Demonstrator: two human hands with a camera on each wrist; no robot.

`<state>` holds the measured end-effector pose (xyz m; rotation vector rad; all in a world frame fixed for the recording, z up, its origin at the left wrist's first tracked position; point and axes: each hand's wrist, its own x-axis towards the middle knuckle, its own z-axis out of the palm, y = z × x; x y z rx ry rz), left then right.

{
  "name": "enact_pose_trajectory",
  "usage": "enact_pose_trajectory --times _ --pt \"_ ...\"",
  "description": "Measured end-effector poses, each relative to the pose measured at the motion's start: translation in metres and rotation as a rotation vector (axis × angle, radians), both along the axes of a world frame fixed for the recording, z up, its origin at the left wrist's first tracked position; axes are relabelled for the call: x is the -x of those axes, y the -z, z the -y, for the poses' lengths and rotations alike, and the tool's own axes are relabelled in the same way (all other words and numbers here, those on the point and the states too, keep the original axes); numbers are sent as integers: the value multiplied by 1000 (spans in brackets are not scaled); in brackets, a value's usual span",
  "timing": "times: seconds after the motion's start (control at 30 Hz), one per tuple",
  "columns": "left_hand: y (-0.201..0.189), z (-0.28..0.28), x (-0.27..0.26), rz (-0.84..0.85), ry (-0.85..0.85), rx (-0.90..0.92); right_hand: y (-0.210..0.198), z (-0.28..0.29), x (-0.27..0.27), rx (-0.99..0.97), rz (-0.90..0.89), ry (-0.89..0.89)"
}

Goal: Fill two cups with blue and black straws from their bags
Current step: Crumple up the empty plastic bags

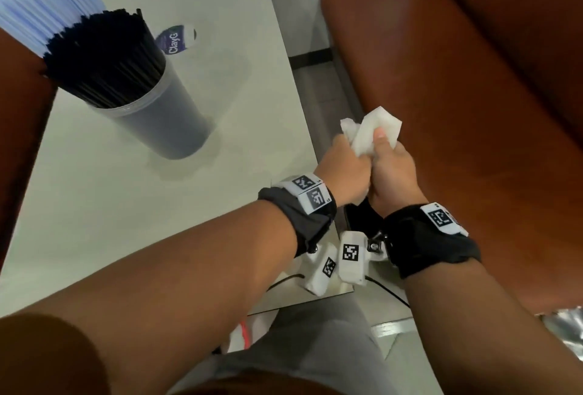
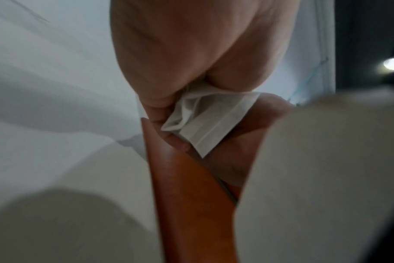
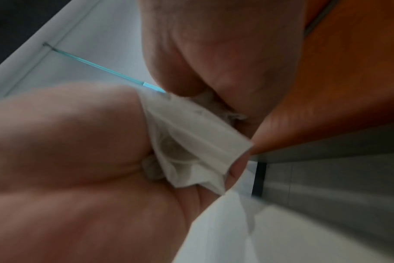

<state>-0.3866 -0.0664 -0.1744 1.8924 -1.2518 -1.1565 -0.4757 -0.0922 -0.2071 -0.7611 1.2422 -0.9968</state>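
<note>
Both hands meet just off the table's (image 1: 94, 205) right edge, over the gap beside the brown bench (image 1: 457, 110). The left hand (image 1: 342, 170) and right hand (image 1: 394, 173) each have fingers curled tight around one crumpled white bag (image 1: 369, 129), knuckles touching. On the table toward its far left corner stands a cup (image 1: 164, 117) packed with black straws (image 1: 104, 50); blue straws (image 1: 41, 6) fan out behind it.

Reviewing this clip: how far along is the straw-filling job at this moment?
Nearly done, it seems. The cup of black straws stands packed on the table, and blue straws fan out behind it, their cup hidden. The left hand and right hand share a grip on a crumpled white wrapper. Left, apparently: discarding it.
</note>
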Motion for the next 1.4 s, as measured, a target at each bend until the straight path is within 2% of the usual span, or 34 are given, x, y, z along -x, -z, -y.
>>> enact_pose_trajectory --times 0.27,0.37,0.57,0.77,0.87,0.97,1.07,1.2,1.3,1.4 --pt "41 54 67 10 83 -185 39 39 74 -218 -64 71" --pt "66 68 86 16 70 -287 68 40 93 -318 -71 32" --pt "125 85 99 94 161 -513 139 35 123 -441 68 -84" --pt "185 94 102 59 130 -703 210 38 127 -537 -42 65" --pt "214 94 95 -15 40 -713 244 39 129 -588 -160 85" --pt "238 93 92 -98 80 -726 271 38 135 -646 -206 89" --pt "263 90 92 -11 152 -706 285 38 130 -706 -117 106" --pt "295 88 84 186 199 -581 294 35 117 -819 97 -22" --pt "311 90 84 157 201 -611 313 31 114 -756 74 -28" --pt "321 93 88 154 168 -616 329 29 114 -754 79 69"
